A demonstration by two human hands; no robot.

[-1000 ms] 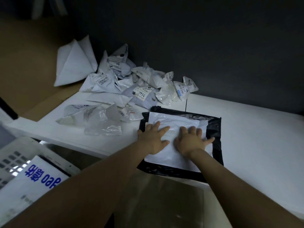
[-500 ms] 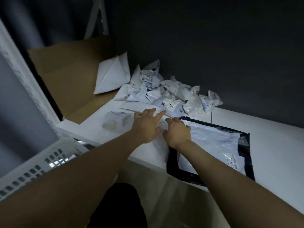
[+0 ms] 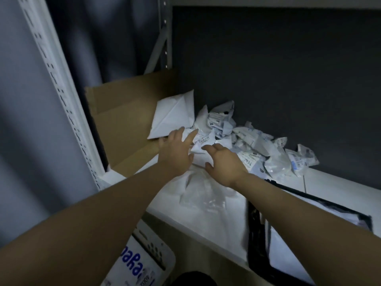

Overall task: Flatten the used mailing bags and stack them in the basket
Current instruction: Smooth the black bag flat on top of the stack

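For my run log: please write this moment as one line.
stage: no bag held yet | left hand: open, at crumpled bags | right hand: open, beside it | flattened bag: lies on shelf, right

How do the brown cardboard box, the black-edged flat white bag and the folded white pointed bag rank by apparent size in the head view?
1-2. brown cardboard box and black-edged flat white bag: look alike; the bag is nearer and partly hidden, so unranked.
3. folded white pointed bag: clearly smallest.
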